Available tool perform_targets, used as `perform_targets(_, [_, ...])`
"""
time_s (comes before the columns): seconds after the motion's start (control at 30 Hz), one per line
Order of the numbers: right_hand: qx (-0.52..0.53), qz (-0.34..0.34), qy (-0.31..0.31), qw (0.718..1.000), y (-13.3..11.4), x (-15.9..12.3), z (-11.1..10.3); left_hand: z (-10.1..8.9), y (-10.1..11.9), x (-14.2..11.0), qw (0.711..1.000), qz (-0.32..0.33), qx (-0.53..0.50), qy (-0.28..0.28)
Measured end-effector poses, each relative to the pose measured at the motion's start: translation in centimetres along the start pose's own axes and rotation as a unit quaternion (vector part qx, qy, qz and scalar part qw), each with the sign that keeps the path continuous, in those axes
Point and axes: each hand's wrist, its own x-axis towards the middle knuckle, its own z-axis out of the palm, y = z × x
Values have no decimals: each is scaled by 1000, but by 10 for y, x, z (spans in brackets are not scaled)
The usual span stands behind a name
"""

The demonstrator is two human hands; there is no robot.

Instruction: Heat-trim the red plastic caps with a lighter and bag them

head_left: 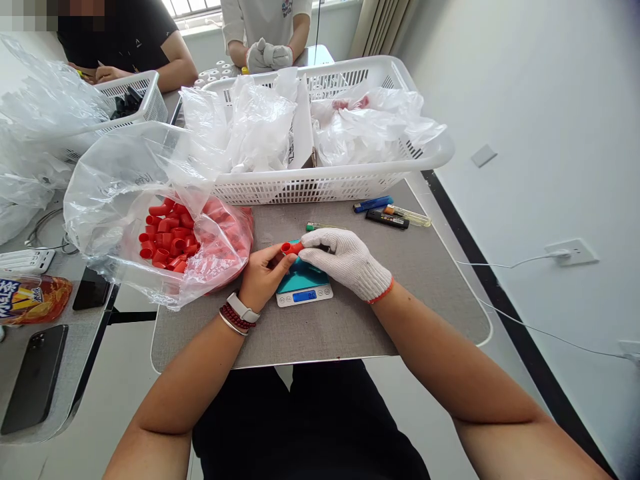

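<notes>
A short red pipe elbow (291, 248) is pinched between both hands, its open end facing left. My left hand (263, 273), bare, grips it from the left with thumb and fingertips. From the right, my right hand (350, 260) in a white knitted glove closes its thumb and fingers on the other end. Just beneath them lies a small digital scale (305, 287) with a teal plate and a lit blue display, partly covered by the hands. Left of my left hand, a clear plastic bag (140, 167) lies open, with many red pipe elbows (167, 233) inside.
A long white basket (300, 183) holding plastic bags spans the table's back. Pens or cutters (387, 220) lie at right; a green-ended one (320, 226) is behind my glove. A phone (35, 377) and snack bag (35, 300) are on the left table. Two people sit opposite.
</notes>
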Motion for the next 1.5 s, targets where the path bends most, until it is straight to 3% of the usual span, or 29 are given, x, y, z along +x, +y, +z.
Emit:
perform_targets(0.67, [7, 19, -15, 1000, -5, 0, 0, -1, 1, -1, 1000, -4, 12, 1])
perform_targets(1.03, [-6, 8, 9, 1000, 4, -1, 3, 1, -5, 0, 1000, 9, 13, 5])
perform_targets(1.5, [9, 3, -27, 1000, -3, -1, 0, 0, -2, -1, 1000, -11, 5, -1])
